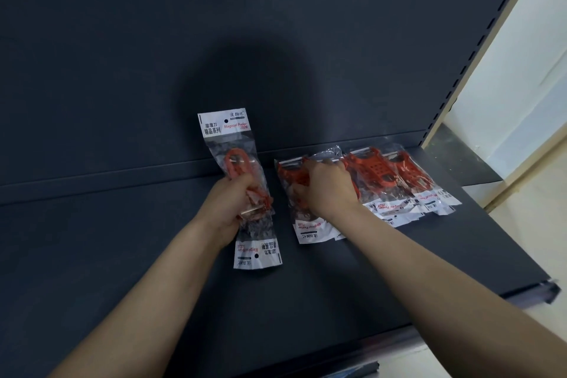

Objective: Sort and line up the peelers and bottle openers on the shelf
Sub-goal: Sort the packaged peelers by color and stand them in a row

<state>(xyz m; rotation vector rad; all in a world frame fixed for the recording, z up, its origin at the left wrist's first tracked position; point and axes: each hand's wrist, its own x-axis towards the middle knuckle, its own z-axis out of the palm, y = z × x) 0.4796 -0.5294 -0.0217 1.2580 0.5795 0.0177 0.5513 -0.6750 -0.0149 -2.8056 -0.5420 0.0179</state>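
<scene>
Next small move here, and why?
Probably lay the two peeler packs held in the left hand on the bare shelf beside the row, headers turned one way. They point opposite ways now, and the right hand rests on the row's left end.

Both bare forearms reached forward. The left hand [228,205] gripped two peeler packets [237,163], fingers curled round them. The right hand [325,190] lay palm-down, fingers curled over a flat packet [310,228].
</scene>
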